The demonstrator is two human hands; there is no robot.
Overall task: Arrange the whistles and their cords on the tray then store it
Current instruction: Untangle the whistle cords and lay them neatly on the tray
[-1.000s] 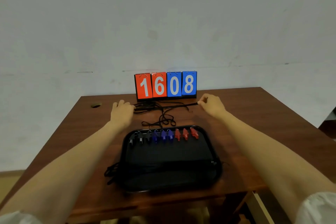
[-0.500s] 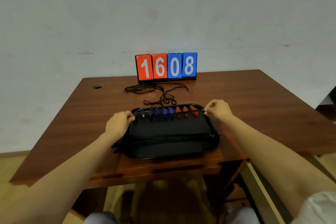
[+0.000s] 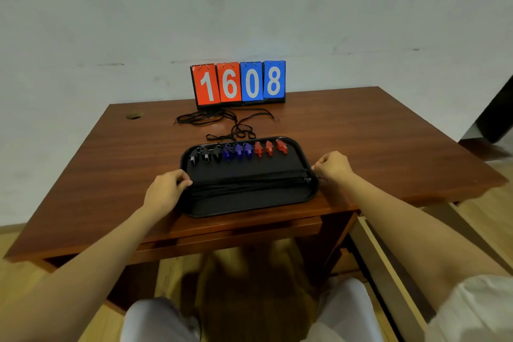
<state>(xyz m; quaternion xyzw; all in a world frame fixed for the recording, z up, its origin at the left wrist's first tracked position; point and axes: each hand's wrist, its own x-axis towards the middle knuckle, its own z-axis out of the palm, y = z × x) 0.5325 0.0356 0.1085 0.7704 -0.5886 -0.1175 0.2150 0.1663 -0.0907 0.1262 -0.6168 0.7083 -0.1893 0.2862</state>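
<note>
A black tray (image 3: 251, 204) lies at the near edge of the wooden table. Along its far side stands a row of whistles: black ones (image 3: 206, 155), blue ones (image 3: 238, 151), red ones (image 3: 269, 147). A bundle of black cords (image 3: 249, 182) stretches straight across the middle of the tray. My left hand (image 3: 166, 191) pinches one cord's end at the tray's left rim, and my right hand (image 3: 334, 165) pinches its other end at the right rim. More loose black cords (image 3: 219, 119) lie tangled on the table beyond the tray.
A flip scoreboard (image 3: 238, 83) reading 1608 stands at the table's far edge against the wall. A small hole (image 3: 134, 115) marks the table (image 3: 374, 141) at the far left. A pale drawer rail or frame (image 3: 388, 266) runs under the table's right side.
Both hands came back from the loose cords by the scoreboard to the tray, carrying a cord stretched between them. It now lies with the bundle across the tray's middle.
</note>
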